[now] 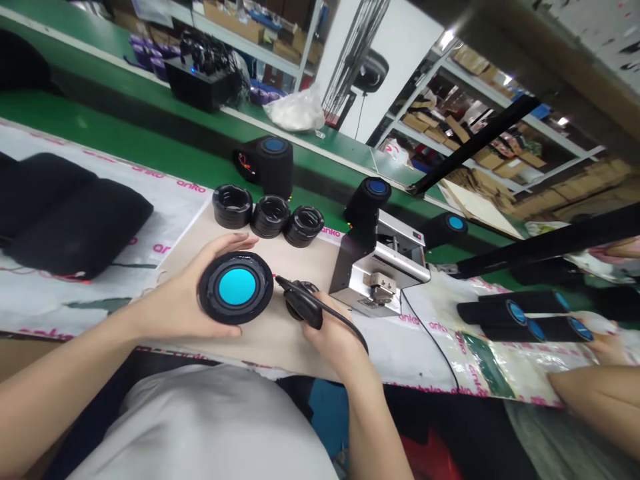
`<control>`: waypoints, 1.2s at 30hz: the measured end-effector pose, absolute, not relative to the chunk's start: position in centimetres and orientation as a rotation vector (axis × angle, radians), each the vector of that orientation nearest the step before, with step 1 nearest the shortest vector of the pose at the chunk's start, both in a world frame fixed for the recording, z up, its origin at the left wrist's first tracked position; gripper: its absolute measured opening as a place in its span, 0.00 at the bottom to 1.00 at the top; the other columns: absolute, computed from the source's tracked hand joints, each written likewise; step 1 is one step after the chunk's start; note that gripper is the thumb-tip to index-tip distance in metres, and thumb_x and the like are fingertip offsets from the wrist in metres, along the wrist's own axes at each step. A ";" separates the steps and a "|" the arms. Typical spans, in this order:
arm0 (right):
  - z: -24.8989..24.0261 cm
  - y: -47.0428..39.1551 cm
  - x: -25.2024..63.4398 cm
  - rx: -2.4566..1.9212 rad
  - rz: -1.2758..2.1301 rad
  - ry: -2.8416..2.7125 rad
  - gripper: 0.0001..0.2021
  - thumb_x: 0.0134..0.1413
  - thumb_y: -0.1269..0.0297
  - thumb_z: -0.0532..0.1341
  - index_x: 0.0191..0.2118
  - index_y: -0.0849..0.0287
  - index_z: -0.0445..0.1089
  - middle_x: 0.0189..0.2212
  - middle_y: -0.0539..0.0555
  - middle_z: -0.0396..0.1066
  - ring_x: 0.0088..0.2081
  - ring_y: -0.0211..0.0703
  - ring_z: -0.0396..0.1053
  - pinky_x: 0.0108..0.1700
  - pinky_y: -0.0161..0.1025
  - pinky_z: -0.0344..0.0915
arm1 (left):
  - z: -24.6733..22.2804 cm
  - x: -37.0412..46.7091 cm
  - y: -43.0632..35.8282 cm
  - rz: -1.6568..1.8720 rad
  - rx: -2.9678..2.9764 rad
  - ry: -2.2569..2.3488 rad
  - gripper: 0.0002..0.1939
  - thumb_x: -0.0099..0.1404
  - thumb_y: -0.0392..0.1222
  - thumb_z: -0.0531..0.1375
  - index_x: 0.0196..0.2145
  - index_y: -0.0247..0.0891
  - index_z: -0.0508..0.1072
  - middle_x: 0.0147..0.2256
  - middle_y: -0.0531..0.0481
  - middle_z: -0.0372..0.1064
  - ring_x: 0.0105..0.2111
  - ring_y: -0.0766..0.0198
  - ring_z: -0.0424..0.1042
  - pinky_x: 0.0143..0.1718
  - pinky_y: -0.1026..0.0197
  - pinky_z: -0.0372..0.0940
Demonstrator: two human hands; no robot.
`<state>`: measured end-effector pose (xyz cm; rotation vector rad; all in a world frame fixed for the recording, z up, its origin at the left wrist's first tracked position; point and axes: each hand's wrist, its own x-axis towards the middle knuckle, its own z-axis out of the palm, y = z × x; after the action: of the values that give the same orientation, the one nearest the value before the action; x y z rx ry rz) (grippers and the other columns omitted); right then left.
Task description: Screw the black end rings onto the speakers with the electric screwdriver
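My left hand [185,300] wraps round a black cylinder with a bright blue disc on its end [237,287], which faces the camera. To its right, my right hand [325,327] grips a black corded tool [306,304], its thin tip pointing left towards the cylinder's rim. A dark round part [295,300] lies partly hidden behind the tool. Beyond the hands, black rings [270,217] stand in a row on the beige board [193,257].
A silver machine [380,267] stands to the right of the board. Black fabric pieces [75,213] lie at left. Black cylinders [275,167] stand on the green conveyor [200,150]. At far right a person's hand [603,340] touches more blue-ended cylinders [520,317].
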<state>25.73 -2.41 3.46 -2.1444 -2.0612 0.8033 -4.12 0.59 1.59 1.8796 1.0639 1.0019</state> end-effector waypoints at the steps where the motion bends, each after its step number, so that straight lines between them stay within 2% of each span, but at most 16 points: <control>1: 3.7 -2.5 26.1 -2.118 0.827 -2.079 0.12 0.66 0.70 0.61 0.52 0.55 0.75 0.49 0.54 0.80 0.50 0.47 0.76 0.48 0.37 0.66 | 1.7 -4.3 0.7 0.979 1.893 1.044 0.63 0.52 0.53 0.83 0.77 0.56 0.56 0.74 0.43 0.65 0.73 0.38 0.67 0.71 0.39 0.72; 3: 4.5 -2.6 27.0 -2.102 0.870 -2.096 0.12 0.65 0.70 0.61 0.51 0.54 0.75 0.48 0.52 0.80 0.48 0.45 0.77 0.46 0.36 0.65 | 2.0 -4.4 0.9 0.942 1.889 1.072 0.62 0.52 0.54 0.83 0.77 0.54 0.58 0.72 0.43 0.68 0.71 0.38 0.70 0.70 0.38 0.71; 6: 5.6 -2.7 27.7 -2.188 0.859 -2.035 0.12 0.65 0.71 0.60 0.51 0.54 0.74 0.46 0.52 0.80 0.45 0.45 0.77 0.42 0.37 0.63 | 2.4 -3.7 1.0 1.002 1.830 1.260 0.58 0.49 0.57 0.82 0.72 0.47 0.66 0.70 0.43 0.70 0.68 0.36 0.72 0.70 0.35 0.70; 8: 6.0 -2.7 27.2 -2.261 0.804 -1.954 0.11 0.68 0.66 0.61 0.54 0.53 0.72 0.47 0.52 0.80 0.47 0.46 0.78 0.43 0.38 0.64 | 2.7 -2.8 1.0 1.107 1.776 1.414 0.54 0.48 0.54 0.81 0.70 0.44 0.70 0.68 0.43 0.72 0.66 0.37 0.74 0.69 0.37 0.71; 12: 4.8 -2.5 24.1 -2.304 0.722 -1.924 0.16 0.70 0.54 0.65 0.58 0.52 0.69 0.49 0.53 0.80 0.50 0.51 0.79 0.44 0.39 0.67 | 2.9 -1.6 1.6 1.292 1.691 1.617 0.50 0.51 0.48 0.77 0.70 0.40 0.71 0.65 0.41 0.75 0.65 0.40 0.76 0.69 0.39 0.71; 14: 3.9 -2.5 22.6 -2.277 0.697 -2.004 0.16 0.70 0.57 0.65 0.57 0.54 0.68 0.50 0.56 0.79 0.49 0.54 0.79 0.44 0.42 0.68 | 3.0 -1.8 2.2 1.326 1.658 1.696 0.50 0.50 0.49 0.77 0.69 0.35 0.72 0.64 0.38 0.76 0.64 0.37 0.76 0.69 0.35 0.71; 17: 3.0 -2.8 21.7 -2.191 0.691 -2.152 0.14 0.72 0.67 0.58 0.59 0.57 0.68 0.51 0.60 0.78 0.47 0.57 0.79 0.43 0.44 0.69 | 3.2 -2.7 2.8 1.380 1.610 1.819 0.52 0.47 0.48 0.77 0.68 0.31 0.74 0.63 0.34 0.76 0.63 0.32 0.76 0.69 0.32 0.70; 19: 3.0 -3.2 22.2 -2.095 0.733 -2.260 0.17 0.70 0.74 0.55 0.59 0.56 0.69 0.52 0.59 0.79 0.47 0.57 0.80 0.44 0.45 0.70 | 3.3 -3.4 2.9 1.445 1.628 1.838 0.51 0.47 0.47 0.77 0.68 0.31 0.74 0.64 0.35 0.76 0.64 0.33 0.76 0.70 0.35 0.70; 23: 3.6 -4.7 24.1 -1.947 0.847 -2.352 0.19 0.63 0.78 0.58 0.55 0.54 0.72 0.54 0.56 0.79 0.52 0.56 0.79 0.52 0.47 0.72 | 3.5 -3.9 2.4 1.424 1.645 1.835 0.51 0.47 0.45 0.78 0.68 0.35 0.74 0.66 0.40 0.75 0.65 0.38 0.76 0.71 0.40 0.70; 27: 3.7 -6.3 26.0 -2.023 0.869 -2.148 0.23 0.64 0.74 0.61 0.62 0.50 0.69 0.58 0.53 0.79 0.56 0.51 0.79 0.56 0.44 0.74 | 3.5 -3.1 1.7 1.349 1.622 1.813 0.51 0.46 0.45 0.79 0.68 0.36 0.73 0.64 0.41 0.75 0.64 0.41 0.75 0.71 0.40 0.69; 30: 3.5 -6.9 26.8 -2.141 0.812 -1.946 0.19 0.70 0.65 0.59 0.63 0.52 0.68 0.55 0.56 0.79 0.53 0.51 0.80 0.51 0.43 0.75 | 3.4 -2.6 1.5 1.361 1.686 1.734 0.52 0.47 0.49 0.79 0.67 0.33 0.72 0.64 0.40 0.74 0.64 0.42 0.75 0.70 0.42 0.69; 33: 3.7 -6.9 26.7 -2.186 0.792 -1.871 0.16 0.72 0.59 0.59 0.61 0.53 0.69 0.51 0.57 0.80 0.50 0.53 0.80 0.48 0.44 0.74 | 3.2 -2.4 1.6 1.360 1.743 1.628 0.52 0.48 0.49 0.79 0.69 0.32 0.71 0.64 0.39 0.73 0.63 0.43 0.75 0.69 0.42 0.70; 36: 3.7 -6.7 25.6 -2.117 0.884 -1.958 0.16 0.68 0.64 0.62 0.59 0.49 0.71 0.50 0.53 0.81 0.51 0.53 0.80 0.49 0.43 0.72 | 3.1 -2.3 1.6 1.328 1.794 1.549 0.53 0.50 0.48 0.79 0.71 0.34 0.68 0.67 0.39 0.71 0.66 0.44 0.73 0.70 0.44 0.68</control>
<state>25.64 -6.69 3.71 -2.1173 -1.9584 0.8842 -2.30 1.61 3.08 1.7941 1.5493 1.3275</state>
